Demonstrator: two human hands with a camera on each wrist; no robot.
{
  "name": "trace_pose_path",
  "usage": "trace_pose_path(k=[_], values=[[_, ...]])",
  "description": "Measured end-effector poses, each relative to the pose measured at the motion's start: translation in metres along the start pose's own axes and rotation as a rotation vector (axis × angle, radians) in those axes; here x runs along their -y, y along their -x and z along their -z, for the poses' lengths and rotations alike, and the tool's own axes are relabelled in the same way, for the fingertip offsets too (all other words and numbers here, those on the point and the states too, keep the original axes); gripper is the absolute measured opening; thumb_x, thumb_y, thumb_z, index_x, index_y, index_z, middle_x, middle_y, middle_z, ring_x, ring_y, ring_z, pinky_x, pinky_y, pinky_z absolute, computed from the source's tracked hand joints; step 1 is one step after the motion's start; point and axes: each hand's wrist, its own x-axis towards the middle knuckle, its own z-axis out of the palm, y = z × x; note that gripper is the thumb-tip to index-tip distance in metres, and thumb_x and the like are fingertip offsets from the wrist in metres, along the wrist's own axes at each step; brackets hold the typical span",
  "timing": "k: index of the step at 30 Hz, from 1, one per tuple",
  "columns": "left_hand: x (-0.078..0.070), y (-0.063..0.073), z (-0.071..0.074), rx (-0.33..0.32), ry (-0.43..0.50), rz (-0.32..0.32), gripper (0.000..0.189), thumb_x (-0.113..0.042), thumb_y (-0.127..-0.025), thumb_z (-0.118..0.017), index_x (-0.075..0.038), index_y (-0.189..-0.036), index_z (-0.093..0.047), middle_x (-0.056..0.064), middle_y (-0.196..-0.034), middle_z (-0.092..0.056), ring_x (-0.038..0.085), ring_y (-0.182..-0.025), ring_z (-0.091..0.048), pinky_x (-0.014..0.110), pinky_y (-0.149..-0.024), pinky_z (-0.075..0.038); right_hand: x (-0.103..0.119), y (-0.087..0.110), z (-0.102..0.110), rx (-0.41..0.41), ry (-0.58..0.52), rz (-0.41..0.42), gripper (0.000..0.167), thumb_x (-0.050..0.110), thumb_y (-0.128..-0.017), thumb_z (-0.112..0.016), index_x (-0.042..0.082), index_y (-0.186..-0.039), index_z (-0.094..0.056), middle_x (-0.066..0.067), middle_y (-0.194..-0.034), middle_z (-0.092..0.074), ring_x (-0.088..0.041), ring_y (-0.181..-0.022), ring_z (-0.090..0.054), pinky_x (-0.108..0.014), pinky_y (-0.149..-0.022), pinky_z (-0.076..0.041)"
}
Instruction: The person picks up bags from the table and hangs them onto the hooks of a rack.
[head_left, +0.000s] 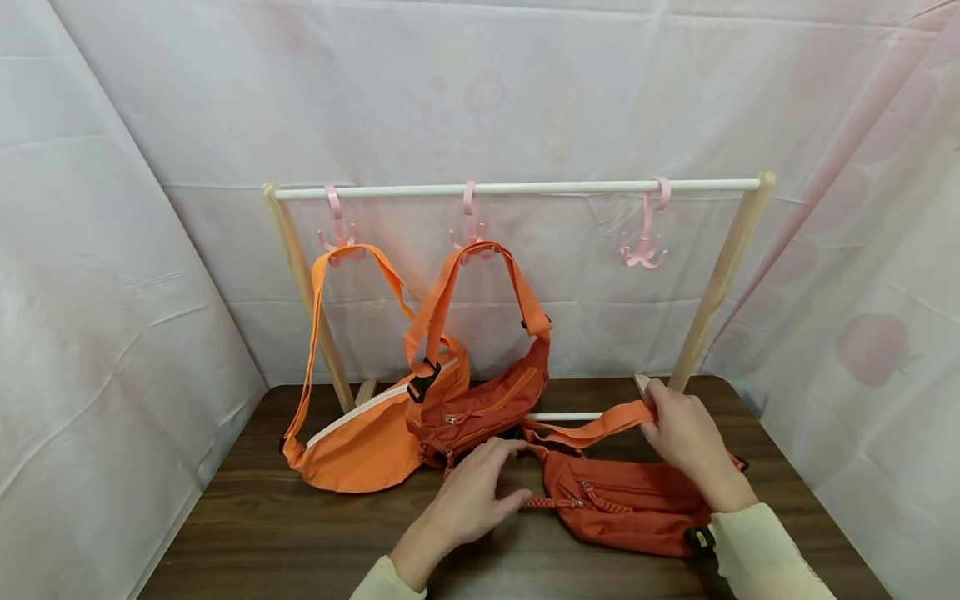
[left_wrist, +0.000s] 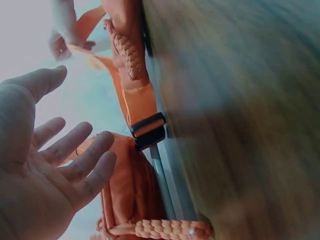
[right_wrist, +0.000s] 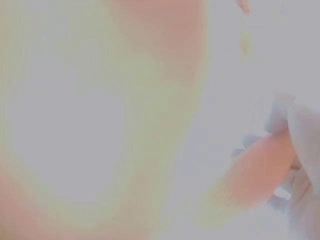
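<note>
A rust-red waist bag [head_left: 630, 492] lies on the table at the right, with braided zipper pulls on its front. My right hand [head_left: 686, 429] grips its orange strap [head_left: 611, 423] and holds it raised above the bag; the overexposed right wrist view shows the strap [right_wrist: 260, 170] between thumb and fingers. Left of that bag, my left hand [head_left: 472, 492] hovers over the table, close to a braided zipper pull [head_left: 547, 502]. In the left wrist view its fingers [left_wrist: 92, 167] are spread and relaxed, holding nothing, with a black strap buckle [left_wrist: 148, 131] beyond them.
A rack with a white bar [head_left: 558, 188] carries three pink hooks. An orange bag [head_left: 367, 454] hangs by its strap from the left hook [head_left: 337, 221], another rust-red waist bag [head_left: 498, 400] from the middle hook [head_left: 470, 221]. The right hook [head_left: 643, 233] bears no bag.
</note>
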Motion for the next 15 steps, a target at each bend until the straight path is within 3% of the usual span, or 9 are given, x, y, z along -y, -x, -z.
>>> trace_pose_path(k=[8, 15], values=[[-0.014, -0.013, 0.000, -0.036, -0.005, -0.045, 0.065, -0.039, -0.096, -0.081, -0.022, -0.152, -0.053, -0.006, -0.137, -0.061, 0.014, -0.122, -0.061, 0.041, -0.099, -0.054, 0.019, -0.006, 0.019, -0.046, -0.074, -0.004, 0.032, -0.001, -0.085, -0.079, 0.013, -0.089, -0.050, 0.004, -0.065, -0.044, -0.013, -0.053, -0.037, -0.033, -0.051, -0.034], [-0.035, -0.038, -0.003, -0.112, -0.068, -0.100, 0.080, -0.049, -0.093, -0.082, -0.018, -0.157, -0.046, -0.002, -0.145, -0.055, 0.017, -0.128, -0.056, 0.044, -0.107, -0.049, 0.034, -0.009, 0.031, -0.105, -0.130, 0.005, 0.031, -0.003, -0.084, -0.074, 0.014, -0.091, -0.049, 0.004, -0.067, -0.036, -0.010, -0.054, -0.031, -0.030, -0.051, -0.029]])
